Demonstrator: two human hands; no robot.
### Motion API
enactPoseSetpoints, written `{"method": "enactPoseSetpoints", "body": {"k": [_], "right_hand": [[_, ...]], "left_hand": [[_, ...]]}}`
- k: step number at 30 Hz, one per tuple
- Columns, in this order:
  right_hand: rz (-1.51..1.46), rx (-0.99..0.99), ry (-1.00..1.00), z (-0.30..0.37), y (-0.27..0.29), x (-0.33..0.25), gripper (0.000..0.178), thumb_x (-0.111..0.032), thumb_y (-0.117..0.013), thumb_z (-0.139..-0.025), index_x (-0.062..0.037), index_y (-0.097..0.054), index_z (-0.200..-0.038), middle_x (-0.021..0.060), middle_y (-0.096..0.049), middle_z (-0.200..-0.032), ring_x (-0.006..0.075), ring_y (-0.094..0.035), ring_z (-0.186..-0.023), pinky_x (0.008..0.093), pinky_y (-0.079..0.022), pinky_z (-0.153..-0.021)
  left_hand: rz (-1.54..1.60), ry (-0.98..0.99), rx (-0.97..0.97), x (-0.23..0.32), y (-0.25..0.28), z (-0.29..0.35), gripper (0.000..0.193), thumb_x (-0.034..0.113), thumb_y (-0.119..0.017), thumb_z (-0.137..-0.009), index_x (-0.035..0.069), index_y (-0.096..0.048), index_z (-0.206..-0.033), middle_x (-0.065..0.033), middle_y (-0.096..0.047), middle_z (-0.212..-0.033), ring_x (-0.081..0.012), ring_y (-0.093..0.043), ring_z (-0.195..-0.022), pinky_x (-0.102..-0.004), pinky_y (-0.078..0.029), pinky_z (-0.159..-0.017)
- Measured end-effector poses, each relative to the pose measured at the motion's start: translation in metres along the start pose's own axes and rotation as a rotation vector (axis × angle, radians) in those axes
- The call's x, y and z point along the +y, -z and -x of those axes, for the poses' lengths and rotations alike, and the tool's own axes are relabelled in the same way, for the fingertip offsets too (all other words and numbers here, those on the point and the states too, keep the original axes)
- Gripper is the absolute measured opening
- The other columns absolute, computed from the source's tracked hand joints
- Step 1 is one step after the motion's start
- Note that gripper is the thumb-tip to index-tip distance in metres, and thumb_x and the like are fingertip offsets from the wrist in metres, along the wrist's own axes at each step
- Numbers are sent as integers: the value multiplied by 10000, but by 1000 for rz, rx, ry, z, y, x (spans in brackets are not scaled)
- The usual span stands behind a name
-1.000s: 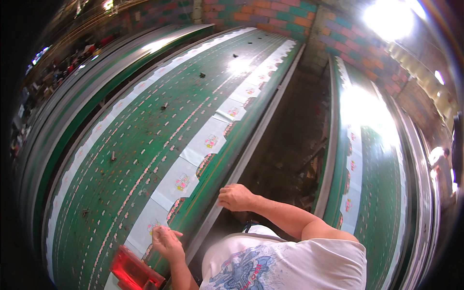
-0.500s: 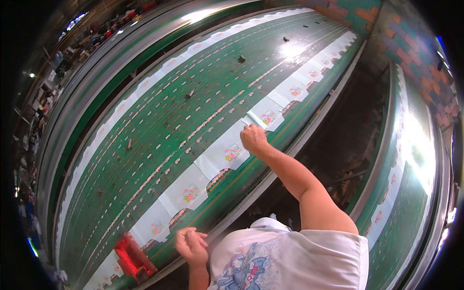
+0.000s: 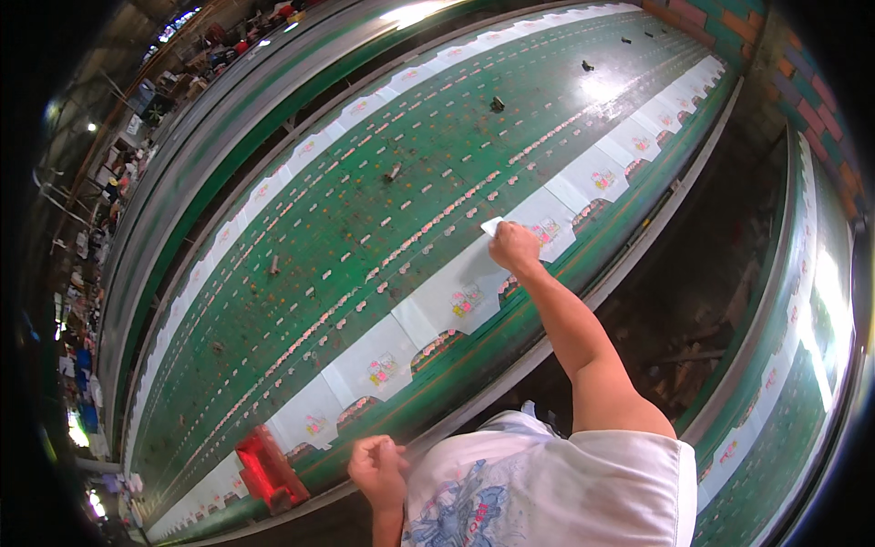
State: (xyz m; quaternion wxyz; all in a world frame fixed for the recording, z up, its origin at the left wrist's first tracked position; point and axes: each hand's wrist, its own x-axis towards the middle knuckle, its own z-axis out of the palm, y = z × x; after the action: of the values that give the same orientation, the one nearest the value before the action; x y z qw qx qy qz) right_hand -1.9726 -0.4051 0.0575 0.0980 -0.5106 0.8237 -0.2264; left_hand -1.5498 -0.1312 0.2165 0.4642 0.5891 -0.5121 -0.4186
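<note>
I'm looking down on one long green table (image 3: 301, 330), sweeping from lower left up to the upper right of the frame, its edges bowed by my lens. Along its lower-right side runs the near strip of white pieces (image 3: 343, 378), laid one after another, several showing a small pink-and-yellow print. Over on the upper-left side I've got the far strip of white pieces (image 3: 304, 151), following the curve. Between them the green is dotted with rows of pale pinkish dashes (image 3: 447, 215) and a scatter of small dark lumps (image 3: 498, 104). Down at lower left, a red trough-like frame (image 3: 264, 463) sits by the table's edge.
</note>
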Motion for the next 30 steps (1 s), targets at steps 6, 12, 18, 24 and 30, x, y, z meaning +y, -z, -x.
{"method": "enactPoseSetpoints", "body": {"k": [6,12,18,24,30], "right_hand": [[-666,-278,0,-1,-21,22,211,-164,-714,-954,-20,-816,-1070,198,-831,-1064,404,-808,-979,513,-643,-878],[-45,10,313,25,11,50,522,-366,-698,-1080,-15,-690,-1467,218,-641,-1591,362,-581,-1508,462,-496,-1210],[340,-174,592,62,-8,58,952,-675,-550,-1117,6,-372,-1758,214,-320,-1855,416,-234,-1739,503,-230,-1409],[107,-47,572,68,-30,30,931,-595,-644,-1100,27,-374,-1738,247,-335,-1838,457,-319,-1696,540,-267,-1393],[157,-55,464,53,-51,32,746,-483,-682,-1099,-7,-547,-1657,254,-454,-1777,465,-360,-1678,559,-282,-1381]], "left_hand": [[46,26,-37,-4,-14,-11,92,86,-694,-1094,-3,-683,-1072,-105,-744,-855,-128,-691,-644,-275,-541,-591],[45,37,-80,-1,-27,-13,99,88,-700,-1102,-7,-684,-1081,-99,-741,-876,-136,-704,-678,-274,-552,-602],[50,44,-147,0,-37,-21,111,92,-684,-1121,-9,-663,-1079,-72,-699,-869,-137,-706,-688,-282,-581,-644],[42,4,-178,1,-26,-18,126,103,-674,-1135,-20,-696,-1122,-80,-717,-906,-130,-708,-717,-292,-595,-662],[135,-4,-185,-21,23,-8,225,158,-580,-1194,-30,-703,-1180,-77,-717,-843,-117,-685,-678,-317,-614,-691]]}}
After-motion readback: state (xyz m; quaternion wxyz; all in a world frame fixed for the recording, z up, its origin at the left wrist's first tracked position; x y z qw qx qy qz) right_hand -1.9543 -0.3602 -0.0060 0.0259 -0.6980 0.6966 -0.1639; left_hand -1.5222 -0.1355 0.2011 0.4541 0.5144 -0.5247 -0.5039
